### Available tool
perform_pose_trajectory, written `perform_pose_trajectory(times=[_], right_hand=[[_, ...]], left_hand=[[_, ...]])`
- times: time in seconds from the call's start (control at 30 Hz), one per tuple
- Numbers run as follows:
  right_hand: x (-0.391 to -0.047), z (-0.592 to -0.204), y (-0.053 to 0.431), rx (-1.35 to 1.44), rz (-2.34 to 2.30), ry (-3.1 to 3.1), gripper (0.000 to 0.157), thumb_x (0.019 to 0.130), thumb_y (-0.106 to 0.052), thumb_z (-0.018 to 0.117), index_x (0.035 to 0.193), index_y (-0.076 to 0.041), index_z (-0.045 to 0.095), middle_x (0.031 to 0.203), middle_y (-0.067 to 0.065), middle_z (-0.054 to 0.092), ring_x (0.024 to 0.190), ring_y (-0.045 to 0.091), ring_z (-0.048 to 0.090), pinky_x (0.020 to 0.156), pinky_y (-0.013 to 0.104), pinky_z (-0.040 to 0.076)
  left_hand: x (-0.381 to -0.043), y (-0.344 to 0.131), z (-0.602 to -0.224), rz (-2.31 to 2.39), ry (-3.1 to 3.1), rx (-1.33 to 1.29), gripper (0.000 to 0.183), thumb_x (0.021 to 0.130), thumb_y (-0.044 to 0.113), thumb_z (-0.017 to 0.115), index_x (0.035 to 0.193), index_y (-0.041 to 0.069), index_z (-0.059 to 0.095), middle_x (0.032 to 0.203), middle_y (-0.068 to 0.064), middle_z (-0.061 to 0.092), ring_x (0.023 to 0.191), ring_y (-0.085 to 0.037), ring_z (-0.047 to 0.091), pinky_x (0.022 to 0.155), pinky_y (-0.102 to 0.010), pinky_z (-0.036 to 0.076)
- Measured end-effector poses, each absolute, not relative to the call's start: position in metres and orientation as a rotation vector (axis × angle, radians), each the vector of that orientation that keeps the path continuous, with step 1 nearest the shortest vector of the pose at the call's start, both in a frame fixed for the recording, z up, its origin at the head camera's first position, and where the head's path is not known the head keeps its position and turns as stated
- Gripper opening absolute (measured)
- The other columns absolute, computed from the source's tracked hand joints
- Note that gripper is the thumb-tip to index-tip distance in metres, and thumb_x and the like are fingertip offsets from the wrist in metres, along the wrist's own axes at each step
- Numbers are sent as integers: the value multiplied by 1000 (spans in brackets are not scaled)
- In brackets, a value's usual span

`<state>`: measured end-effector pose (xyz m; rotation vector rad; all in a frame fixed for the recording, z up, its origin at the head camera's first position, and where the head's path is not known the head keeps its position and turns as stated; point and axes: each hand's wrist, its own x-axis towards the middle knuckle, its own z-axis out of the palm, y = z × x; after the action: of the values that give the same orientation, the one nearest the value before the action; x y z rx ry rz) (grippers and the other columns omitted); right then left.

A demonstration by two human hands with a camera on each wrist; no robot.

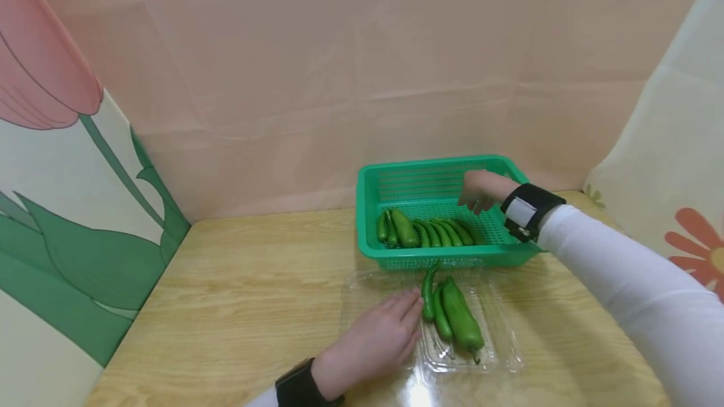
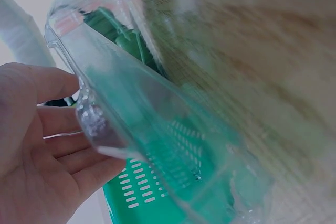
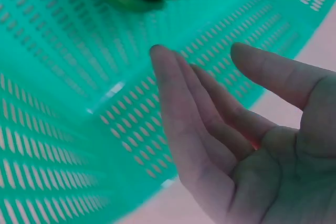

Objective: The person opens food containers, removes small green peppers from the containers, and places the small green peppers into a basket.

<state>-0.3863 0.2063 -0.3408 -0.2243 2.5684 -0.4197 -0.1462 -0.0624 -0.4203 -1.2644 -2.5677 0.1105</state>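
Note:
Over the right part of a green plastic basket [image 1: 370,206], my right hand [image 1: 481,190] reaches in with nothing between its fingers. In the right wrist view its thumb stands apart from loosely bent fingers [image 3: 178,108]. Several green peppers [image 1: 404,229] lie side by side in a row in the basket. On the table in front, an open clear plastic clamshell box [image 1: 503,338] holds three green peppers, one large pepper [image 1: 460,316] and two slim ones. My left hand [image 1: 379,338] touches the clear box [image 2: 100,121] at its middle edge, fingers extended, beside the leftmost slim pepper [image 1: 428,294].
The wooden table [image 1: 254,281] ends at a plain pinkish cloth backdrop [image 1: 271,93]. At the left stands a panel printed with a tulip [image 1: 45,55], and a pale cloth with a red flower [image 1: 698,244] hangs at the right. The basket stands right behind the clear box.

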Motion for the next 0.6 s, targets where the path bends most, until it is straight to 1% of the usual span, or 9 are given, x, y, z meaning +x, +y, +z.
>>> perform_pose_trajectory(times=[0.07,0.13,0.27,0.33,0.37,0.43,0.5,0.6], right_hand=[[-387,-330,196,-196,-373,2581,35,94,-18,58,113,11,62,107,27,66,87,31,69,73,39,60],[-385,-326,199,-275,-392,2610,36,94,-20,58,113,11,62,102,25,68,81,28,70,66,35,60],[-369,-314,200,-359,-432,2695,39,95,-24,57,118,8,60,101,21,68,80,25,70,62,30,59],[-361,-309,199,-374,-413,2725,39,95,-25,56,118,7,61,97,18,70,77,22,69,60,29,58],[-358,-305,196,-367,-402,2742,39,95,-24,57,116,7,61,94,17,70,74,21,69,58,28,57],[-350,-300,195,-386,-380,2767,35,95,-26,57,111,4,65,88,13,71,69,18,66,57,28,55],[-342,-296,193,-413,-363,2792,32,95,-28,56,102,1,69,81,9,71,65,15,64,57,30,54],[-329,-292,191,-449,-348,2823,30,95,-31,56,90,-6,71,75,5,70,65,14,62,60,33,53]], left_hand=[[-146,-63,-420,111,-2569,-1263,49,100,33,42,136,0,47,142,-16,47,131,-24,47,111,-33,38],[-146,-63,-420,109,-2568,-1261,49,100,33,42,136,0,47,142,-17,47,131,-24,47,111,-33,38],[-147,-63,-421,100,-2557,-1258,49,100,33,43,135,-1,47,141,-17,48,130,-24,48,110,-33,40],[-147,-64,-421,93,-2549,-1259,49,100,33,43,135,-1,47,140,-17,49,129,-25,49,109,-33,41],[-147,-64,-422,89,-2546,-1260,49,99,33,44,135,-1,48,140,-17,49,129,-25,49,109,-33,41],[-148,-64,-422,88,-2542,-1261,49,99,33,44,135,-1,48,139,-17,49,129,-25,49,109,-34,41],[-148,-65,-422,92,-2535,-1260,49,99,33,45,134,-1,48,139,-17,50,128,-25,50,108,-34,42],[-148,-66,-421,103,-2526,-1260,49,99,33,46,134,-2,49,138,-18,50,128,-25,50,108,-34,42]])
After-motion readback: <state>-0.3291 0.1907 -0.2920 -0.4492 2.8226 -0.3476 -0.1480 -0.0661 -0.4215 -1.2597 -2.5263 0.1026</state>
